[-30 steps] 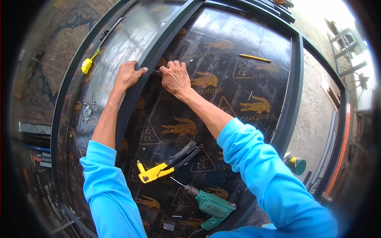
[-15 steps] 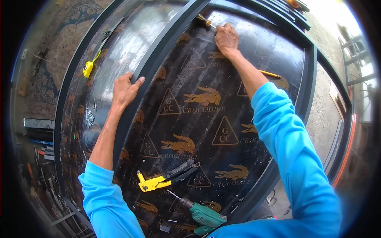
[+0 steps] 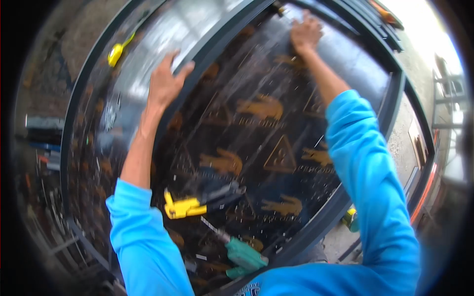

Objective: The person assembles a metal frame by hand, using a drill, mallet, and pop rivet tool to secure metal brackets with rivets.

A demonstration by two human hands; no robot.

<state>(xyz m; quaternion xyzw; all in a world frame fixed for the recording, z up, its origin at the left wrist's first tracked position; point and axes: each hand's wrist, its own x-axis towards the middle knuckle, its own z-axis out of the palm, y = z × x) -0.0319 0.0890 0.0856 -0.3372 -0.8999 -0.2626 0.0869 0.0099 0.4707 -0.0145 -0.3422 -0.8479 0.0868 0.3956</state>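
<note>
My left hand (image 3: 167, 81) is beside the dark metal frame bar (image 3: 211, 48), thumb and fingers apart, with nothing in it. Farther off, my right hand (image 3: 306, 32) reaches over the black crocodile-printed board (image 3: 256, 185), its fingers spread and slightly blurred. Just left of that hand, at the bar's far end, lies a tool with a yellowish handle (image 3: 279, 9), which looks like a screwdriver. Nearer me on the board rest a yellow hand riveter (image 3: 185, 207) with black handles and a green drill (image 3: 244, 254) fitted with a bit.
Left of the bar are a yellow tape measure (image 3: 115, 55) and a heap of small silvery rivets (image 3: 109, 117). Dark metal profiles (image 3: 368, 19) are stacked at the far right. The outer frame (image 3: 395, 106) borders the board, and metal pieces (image 3: 49, 160) crowd the floor at left.
My right hand has moved right, away from the screwdriver, and its fingers have spread. My left hand has loosened from the bar and opened. The whole view has shifted slightly.
</note>
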